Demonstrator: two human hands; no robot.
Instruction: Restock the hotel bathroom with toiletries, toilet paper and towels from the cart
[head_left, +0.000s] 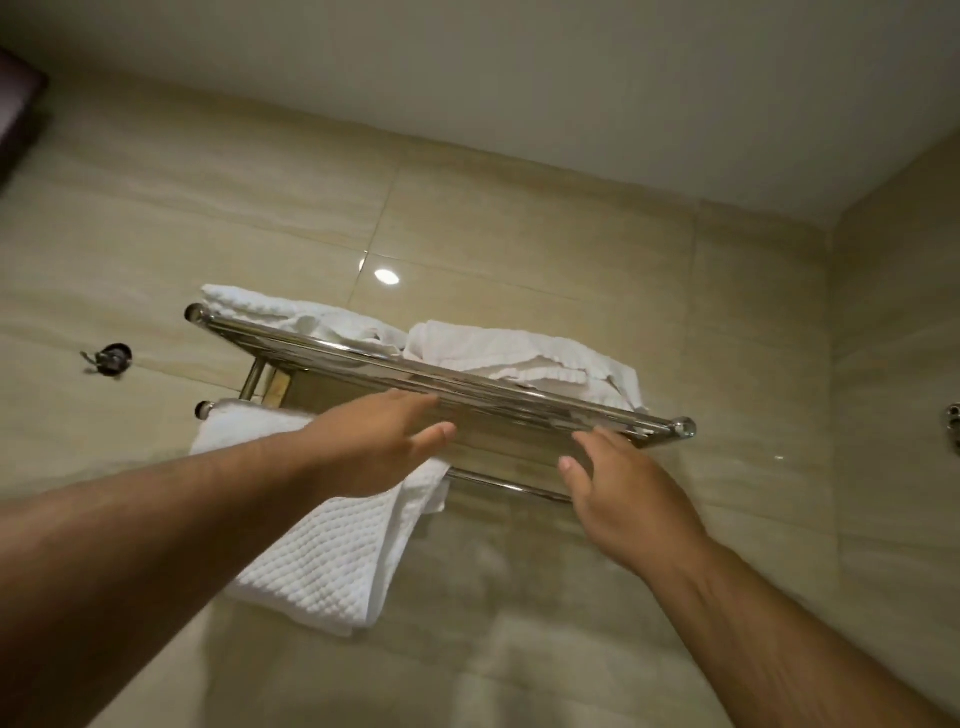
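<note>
Left grip (379, 441) spread, in front of hung towel (332, 551); right grip (623, 488) spread, empty, just below rack (519, 397). Two folded towels (519, 353) on top, right one rumpled near rail end. Risk: a knock drags it off, or hung towel slips

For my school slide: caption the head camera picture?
Left hand and right hand reach up to a chrome rack holding white towels.

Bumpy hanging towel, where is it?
In the head view, the towel drapes over the lower bar, left of centre, behind the left hand, under the folded towels.
</note>
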